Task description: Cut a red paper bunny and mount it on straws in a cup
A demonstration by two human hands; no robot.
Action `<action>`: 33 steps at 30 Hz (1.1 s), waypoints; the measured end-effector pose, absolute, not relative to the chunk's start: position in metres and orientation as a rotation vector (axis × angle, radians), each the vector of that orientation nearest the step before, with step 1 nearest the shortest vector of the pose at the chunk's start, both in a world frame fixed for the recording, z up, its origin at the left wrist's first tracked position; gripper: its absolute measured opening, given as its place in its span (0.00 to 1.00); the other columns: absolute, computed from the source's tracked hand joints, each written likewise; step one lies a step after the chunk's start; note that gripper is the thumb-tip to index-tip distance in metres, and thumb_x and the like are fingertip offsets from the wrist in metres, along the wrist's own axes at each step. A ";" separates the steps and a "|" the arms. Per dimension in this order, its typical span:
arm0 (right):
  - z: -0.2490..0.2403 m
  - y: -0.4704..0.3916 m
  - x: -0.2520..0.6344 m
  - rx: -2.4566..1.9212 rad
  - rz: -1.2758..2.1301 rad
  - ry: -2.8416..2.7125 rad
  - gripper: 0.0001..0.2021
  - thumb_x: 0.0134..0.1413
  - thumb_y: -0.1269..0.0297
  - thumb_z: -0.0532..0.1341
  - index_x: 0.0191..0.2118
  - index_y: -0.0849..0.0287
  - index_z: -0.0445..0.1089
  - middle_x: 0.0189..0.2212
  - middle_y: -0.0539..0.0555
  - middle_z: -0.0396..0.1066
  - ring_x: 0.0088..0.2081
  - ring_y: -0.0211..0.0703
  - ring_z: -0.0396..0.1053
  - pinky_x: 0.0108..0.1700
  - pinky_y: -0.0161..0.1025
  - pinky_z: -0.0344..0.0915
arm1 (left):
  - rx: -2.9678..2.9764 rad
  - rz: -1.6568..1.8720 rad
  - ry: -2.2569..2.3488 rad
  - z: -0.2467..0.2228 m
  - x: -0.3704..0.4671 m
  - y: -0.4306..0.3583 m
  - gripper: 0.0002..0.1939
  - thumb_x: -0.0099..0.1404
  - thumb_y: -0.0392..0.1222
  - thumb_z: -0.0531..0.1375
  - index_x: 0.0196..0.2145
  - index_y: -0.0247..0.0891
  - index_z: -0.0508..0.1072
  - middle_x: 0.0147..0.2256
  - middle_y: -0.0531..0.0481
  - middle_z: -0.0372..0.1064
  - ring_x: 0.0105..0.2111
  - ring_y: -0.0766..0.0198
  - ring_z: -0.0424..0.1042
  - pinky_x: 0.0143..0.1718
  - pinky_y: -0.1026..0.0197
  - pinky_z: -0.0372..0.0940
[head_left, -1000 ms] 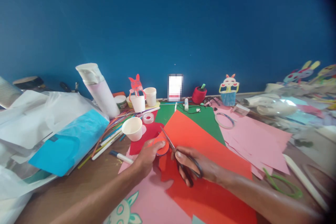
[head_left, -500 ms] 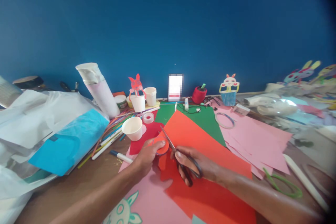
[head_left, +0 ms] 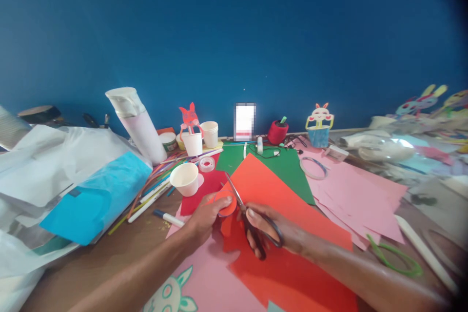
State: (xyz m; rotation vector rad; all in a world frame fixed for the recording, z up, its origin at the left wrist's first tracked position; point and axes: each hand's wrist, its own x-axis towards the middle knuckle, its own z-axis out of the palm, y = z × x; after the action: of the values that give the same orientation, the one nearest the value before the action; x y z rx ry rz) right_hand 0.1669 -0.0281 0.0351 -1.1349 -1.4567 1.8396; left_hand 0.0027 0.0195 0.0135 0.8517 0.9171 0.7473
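Note:
My left hand (head_left: 211, 213) pinches a small orange paper piece (head_left: 228, 206) with a rounded, dark-outlined edge, thumb on top. My right hand (head_left: 263, 224) grips black-handled scissors (head_left: 240, 200), fingers through the loops. The blades point up and away, slightly apart, right beside the piece's edge; whether they touch the paper I cannot tell. Beneath both hands lies a large orange-red paper sheet (head_left: 300, 258). A pink sheet (head_left: 219, 282) is under it, and a drawn bunny face (head_left: 168, 297) in green outline shows at the bottom.
Left of my hands stand a white paper cup (head_left: 185, 179) and a capped marker (head_left: 168, 218). Behind are a tape roll (head_left: 207, 164), a red fox figure (head_left: 190, 119) in a cup and a red pen holder (head_left: 278, 131). Pink sheets (head_left: 360, 200) and a green loop (head_left: 395, 258) lie right.
The scissors and my right hand have shifted very slightly, and the orange piece has turned a little in my left hand. Everything else stays put.

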 end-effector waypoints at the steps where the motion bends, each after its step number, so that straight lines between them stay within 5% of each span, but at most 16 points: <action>1: 0.035 -0.028 0.167 -1.135 1.834 -1.462 0.25 0.49 0.38 0.47 0.34 0.59 0.54 0.17 0.45 0.62 0.16 0.33 0.62 0.19 0.30 0.55 | 0.851 0.740 0.914 0.014 0.002 0.019 0.08 0.50 0.43 0.60 0.24 0.34 0.70 0.20 0.52 0.67 0.22 0.65 0.67 0.26 0.65 0.59; 33: 0.038 -0.025 0.176 -1.197 1.880 -1.528 0.25 0.51 0.39 0.47 0.36 0.60 0.56 0.16 0.45 0.62 0.15 0.31 0.62 0.17 0.28 0.48 | 0.907 0.661 0.824 0.017 -0.004 0.025 0.08 0.52 0.42 0.60 0.28 0.33 0.73 0.25 0.47 0.71 0.25 0.63 0.69 0.31 0.62 0.63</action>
State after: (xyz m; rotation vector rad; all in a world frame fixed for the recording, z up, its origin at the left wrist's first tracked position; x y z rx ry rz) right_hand 0.1765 -0.0246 0.0380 -1.1969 -1.5278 1.8799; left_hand -0.0043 0.0255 0.0167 0.9072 0.8240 0.6613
